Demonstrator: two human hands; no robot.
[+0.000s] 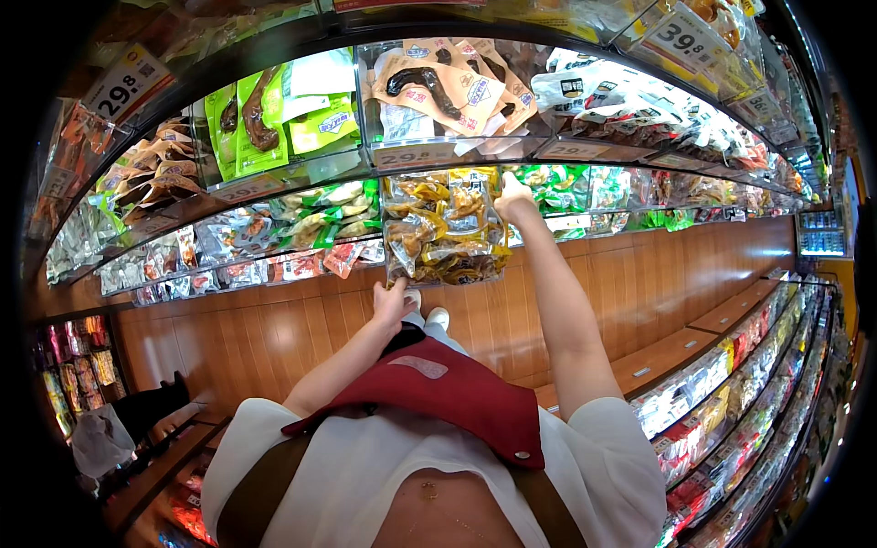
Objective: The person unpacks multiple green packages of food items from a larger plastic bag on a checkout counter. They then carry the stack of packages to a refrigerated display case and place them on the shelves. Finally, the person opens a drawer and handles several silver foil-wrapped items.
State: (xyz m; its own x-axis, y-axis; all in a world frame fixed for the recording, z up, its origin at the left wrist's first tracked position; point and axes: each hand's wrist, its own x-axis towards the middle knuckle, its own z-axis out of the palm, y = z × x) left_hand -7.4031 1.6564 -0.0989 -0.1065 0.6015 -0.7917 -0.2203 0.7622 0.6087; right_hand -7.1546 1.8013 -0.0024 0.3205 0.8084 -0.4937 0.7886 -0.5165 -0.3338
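Observation:
A clear plastic bin of yellow-brown snack packets [449, 222] juts out from the shelf in front of me, below a row of upper bins. My left hand [390, 301] grips its near left corner from below. At its far right side, my right hand [514, 196] holds the wall or edge, fingers partly hidden. To the left of the bin lie green-and-clear packets [325, 216]; to the right are more green packets [551, 185]. Above it stands a bin of tan pouches [438, 92] with a price label on its front.
Bright green pouches [260, 123] and white packets [603, 96] fill neighbouring bins. Wooden floor [288, 342] runs below the shelves. A tiered packet display [740, 404] stands behind at right. At lower left is a person in dark clothing [147, 411] by a whitish bag [103, 438].

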